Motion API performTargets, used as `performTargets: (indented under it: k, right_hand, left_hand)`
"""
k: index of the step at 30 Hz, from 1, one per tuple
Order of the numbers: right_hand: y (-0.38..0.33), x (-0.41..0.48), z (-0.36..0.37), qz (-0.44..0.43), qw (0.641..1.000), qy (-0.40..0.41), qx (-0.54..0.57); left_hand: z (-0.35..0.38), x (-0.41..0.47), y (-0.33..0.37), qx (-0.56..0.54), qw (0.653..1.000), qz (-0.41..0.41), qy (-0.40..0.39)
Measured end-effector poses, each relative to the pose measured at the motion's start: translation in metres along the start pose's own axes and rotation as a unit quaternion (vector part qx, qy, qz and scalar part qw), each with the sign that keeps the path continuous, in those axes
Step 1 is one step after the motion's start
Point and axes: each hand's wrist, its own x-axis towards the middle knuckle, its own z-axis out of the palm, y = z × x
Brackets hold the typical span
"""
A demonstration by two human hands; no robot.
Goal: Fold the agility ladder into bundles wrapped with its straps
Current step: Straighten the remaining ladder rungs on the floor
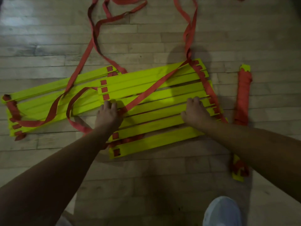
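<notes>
Several neon-yellow ladder rungs (162, 93) lie side by side on the wooden floor, threaded on red straps (94, 38) that loop away toward the top. A second fan of rungs (40, 101) spreads out to the left. My left hand (108, 114) rests on the rungs near their left ends, fingers curled over a rung edge where a strap crosses. My right hand (194, 110) lies on the rungs near the right strap, fingers bent down on them. A finished bundle (242, 98) wrapped in red strap lies upright at the right.
Another small yellow and red bundle (238, 170) lies partly under my right forearm. A light shoe (221, 211) stands at the bottom right. Loose strap loops (127, 2) trail across the floor at the top. Bare floorboards (40, 38) fill the upper left.
</notes>
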Motion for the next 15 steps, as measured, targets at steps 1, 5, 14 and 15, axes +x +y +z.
performTargets:
  k: [1,5,14,15]
  right_hand:
    - [0.004,0.013,-0.007,0.017,1.000,0.010,0.002]
    - [0.023,0.059,-0.020,0.077,0.995,0.059,0.010]
    - [0.076,0.081,-0.011,0.195,0.975,0.077,0.073]
    - [0.083,0.082,-0.010,0.206,0.971,0.081,0.085]
  left_hand:
    - [0.002,0.010,0.005,0.000,1.000,0.002,0.011]
    - [0.012,0.037,0.030,0.045,0.997,0.067,-0.003]
    - [-0.053,0.101,0.007,-0.300,0.928,-0.175,0.133]
    - [-0.059,0.112,-0.008,-0.367,0.890,-0.235,0.136]
